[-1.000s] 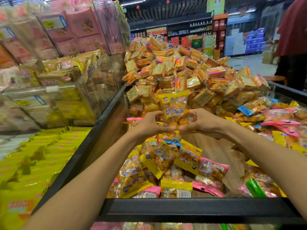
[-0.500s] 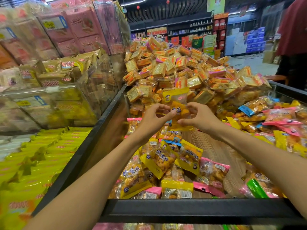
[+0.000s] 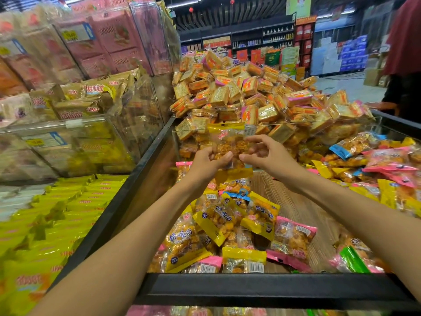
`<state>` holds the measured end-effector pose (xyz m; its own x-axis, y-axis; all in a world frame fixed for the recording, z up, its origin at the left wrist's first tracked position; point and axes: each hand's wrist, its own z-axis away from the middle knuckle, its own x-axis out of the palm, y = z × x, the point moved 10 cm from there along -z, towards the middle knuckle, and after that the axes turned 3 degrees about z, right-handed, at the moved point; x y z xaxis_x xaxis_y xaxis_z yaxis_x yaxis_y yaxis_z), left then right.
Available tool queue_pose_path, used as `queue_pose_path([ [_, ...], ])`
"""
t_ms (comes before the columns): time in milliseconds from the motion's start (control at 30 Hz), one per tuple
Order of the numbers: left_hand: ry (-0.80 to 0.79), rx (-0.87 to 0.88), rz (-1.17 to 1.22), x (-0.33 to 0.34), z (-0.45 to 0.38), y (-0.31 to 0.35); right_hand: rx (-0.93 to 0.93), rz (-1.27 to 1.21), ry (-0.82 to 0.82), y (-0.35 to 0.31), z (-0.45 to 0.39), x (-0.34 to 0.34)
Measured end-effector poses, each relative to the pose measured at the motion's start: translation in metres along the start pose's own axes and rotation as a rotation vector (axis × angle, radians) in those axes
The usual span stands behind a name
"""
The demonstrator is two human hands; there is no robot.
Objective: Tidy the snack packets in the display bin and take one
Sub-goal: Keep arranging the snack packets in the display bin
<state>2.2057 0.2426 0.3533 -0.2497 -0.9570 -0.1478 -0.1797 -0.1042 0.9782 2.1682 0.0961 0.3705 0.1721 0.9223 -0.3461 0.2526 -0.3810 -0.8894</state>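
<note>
I hold a clear snack packet with yellow ends (image 3: 227,139) upright in the air above the display bin (image 3: 250,290). My left hand (image 3: 208,164) grips its lower left side, thumb on the front. At its right edge my right hand (image 3: 272,156) pinches it between thumb and curled fingers. Below my hands, several yellow, pink and blue snack packets (image 3: 230,224) lie loosely heaped on the bin's wooden floor (image 3: 298,201). More of them pile up at the right side (image 3: 387,165).
Behind a clear divider (image 3: 319,123) rises a heap of cracker packs (image 3: 239,94). Clear acrylic boxes of wafers (image 3: 75,133) and rows of yellow packs (image 3: 57,213) fill the left. A person in dark red (image 3: 405,46) stands at the far right.
Both hands have lifted the packet higher over the bin and turned it; its printed label no longer faces me. The packets in the bin have not moved.
</note>
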Motion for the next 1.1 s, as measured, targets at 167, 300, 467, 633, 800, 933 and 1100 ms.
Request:
queue_pose_path([
  [167,-0.102,-0.026,-0.007,0.012,-0.001,-0.006,0.161,-0.039,-0.079,0.024,-0.001,0.007],
  [300,-0.043,0.02,0.035,0.0,-0.004,-0.003,0.13,-0.047,-0.099,0.019,0.002,0.008],
  [467,-0.008,0.067,0.006,-0.006,-0.003,-0.002,0.191,0.022,-0.166,0.025,0.004,0.013],
  [633,-0.088,-0.019,-0.153,0.011,0.011,-0.024,0.05,0.479,0.093,0.009,-0.001,-0.037],
  [800,-0.257,-0.082,-0.397,0.041,0.025,-0.069,0.098,0.541,0.126,0.015,0.003,-0.06],
  [933,-0.241,-0.046,-0.81,0.043,0.028,-0.079,0.11,0.557,0.043,0.019,0.01,-0.06],
  [1100,-0.282,-0.087,-1.005,0.039,0.026,-0.086,0.101,0.632,-0.053,0.022,0.031,-0.075],
])
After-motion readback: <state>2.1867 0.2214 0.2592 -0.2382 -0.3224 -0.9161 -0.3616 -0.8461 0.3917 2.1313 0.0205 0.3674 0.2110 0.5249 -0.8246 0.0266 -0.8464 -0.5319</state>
